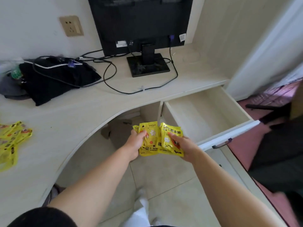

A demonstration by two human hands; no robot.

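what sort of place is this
Likely a home study corner, not an office: a curved built-in desk carries a monitor, a heap of dark clothes lies beside it, and the left hand and right hand hold yellow packets by the open drawer.

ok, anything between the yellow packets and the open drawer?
Nothing visible. The left hand and right hand hold the yellow packets just left of the open drawer; its inside shows bare, and only its near side wall lies between.
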